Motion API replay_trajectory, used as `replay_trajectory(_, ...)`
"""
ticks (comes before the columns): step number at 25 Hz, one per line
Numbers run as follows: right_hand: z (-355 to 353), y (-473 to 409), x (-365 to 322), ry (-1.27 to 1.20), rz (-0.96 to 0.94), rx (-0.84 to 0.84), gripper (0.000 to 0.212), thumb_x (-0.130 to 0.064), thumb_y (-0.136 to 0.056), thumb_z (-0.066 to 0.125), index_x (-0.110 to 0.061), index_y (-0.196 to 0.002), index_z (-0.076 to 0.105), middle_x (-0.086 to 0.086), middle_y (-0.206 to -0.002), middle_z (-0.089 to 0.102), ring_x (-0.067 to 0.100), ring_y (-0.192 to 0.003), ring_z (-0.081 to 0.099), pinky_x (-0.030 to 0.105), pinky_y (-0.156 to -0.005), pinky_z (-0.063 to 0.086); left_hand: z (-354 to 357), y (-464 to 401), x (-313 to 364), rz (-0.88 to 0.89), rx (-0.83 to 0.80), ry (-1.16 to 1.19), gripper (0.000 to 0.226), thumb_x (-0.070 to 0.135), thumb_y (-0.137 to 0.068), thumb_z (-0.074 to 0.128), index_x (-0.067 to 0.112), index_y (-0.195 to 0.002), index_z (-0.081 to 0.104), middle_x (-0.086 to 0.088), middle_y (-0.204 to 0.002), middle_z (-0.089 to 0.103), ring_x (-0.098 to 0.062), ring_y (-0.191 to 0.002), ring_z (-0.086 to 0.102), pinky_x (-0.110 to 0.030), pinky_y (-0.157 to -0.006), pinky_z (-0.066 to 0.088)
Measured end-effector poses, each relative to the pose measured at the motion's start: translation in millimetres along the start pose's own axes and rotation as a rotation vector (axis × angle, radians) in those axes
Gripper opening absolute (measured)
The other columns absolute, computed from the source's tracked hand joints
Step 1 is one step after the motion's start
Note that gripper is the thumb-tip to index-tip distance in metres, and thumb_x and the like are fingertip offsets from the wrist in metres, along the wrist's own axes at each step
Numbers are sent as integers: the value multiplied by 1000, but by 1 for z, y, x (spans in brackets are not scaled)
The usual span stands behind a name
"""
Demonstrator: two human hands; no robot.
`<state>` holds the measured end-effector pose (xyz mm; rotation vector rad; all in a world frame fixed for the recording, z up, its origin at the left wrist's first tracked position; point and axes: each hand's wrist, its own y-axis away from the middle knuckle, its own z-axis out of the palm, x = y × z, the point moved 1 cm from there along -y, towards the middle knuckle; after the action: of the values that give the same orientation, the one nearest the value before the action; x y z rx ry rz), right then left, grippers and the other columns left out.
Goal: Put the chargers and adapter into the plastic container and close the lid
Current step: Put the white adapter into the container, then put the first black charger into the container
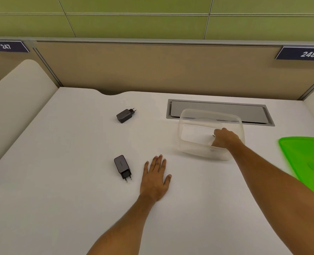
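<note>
Evidently the step in hand is dropping an item into the plastic container (194,144): the right hand (226,138) reaches down inside it, fingers curled around something small with a metallic glint, probably the adapter, though too little shows to be sure. Done well, the person would lower the item to the container floor and let go only once it rests there, since the light tub could skid on the smooth top. The left hand (157,178) lies flat and open on the desk (60,181), palm down, gripping nothing (it could usefully steady the tub wall instead). Just left of that hand lies the near charger (122,166), prongs toward the person; the far charger (125,115) sits well beyond it, up-left. The green lid (306,162) waits right of the right forearm, off the container. Behind the tub a grey cable hatch (220,111) is let into the white desk, backed by a tan partition (152,67) with number plates, and green wall panels above.
</note>
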<state>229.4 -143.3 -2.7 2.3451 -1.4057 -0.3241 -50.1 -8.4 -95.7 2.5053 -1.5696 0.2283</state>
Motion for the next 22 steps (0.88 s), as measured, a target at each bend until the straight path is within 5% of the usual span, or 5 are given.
replay_trajectory(6, -24, 5, -15, 20, 39, 12, 63, -45, -74, 75, -8, -121, 56, 12, -120, 57, 35, -107, 58, 41, -86, 48, 2, 0, -2, -4, -7, -8, 66, 50, -94, 16, 21, -152, 7, 3, -162, 0, -12, -148, -8, -42, -121, -6)
replay_trajectory(11, -75, 33, -82, -24, -41, 572, 52, -48, -83, 62, -7, -116, 58, 14, -112, 62, 37, -100, 61, 41, -83, 45, 4, -1, -2, -9, -19, 3, 67, 52, -93, 12, 22, -152, 4, 3, -162, -2, -12, -148, -9, -41, -120, -8)
replay_trajectory(13, -75, 50, -116, -63, -187, 663, 46, -44, -86, 60, -6, -112, 60, 14, -107, 64, 36, -96, 61, 40, -81, 46, 4, -1, -2, -11, -6, 10, 67, 52, -92, 11, 22, -152, 4, 3, -162, -1, -13, -148, -8, -41, -120, -9)
replay_trajectory(22, 21, 98, -230, -4, -621, 411, 53, -52, -89, 54, -10, -122, 49, 11, -112, 61, 32, -98, 59, 39, -75, 45, -3, 1, 2, -19, 25, 137, 62, 46, -91, 26, 21, -148, 23, -2, -156, 31, -19, -146, 16, -40, -122, 1)
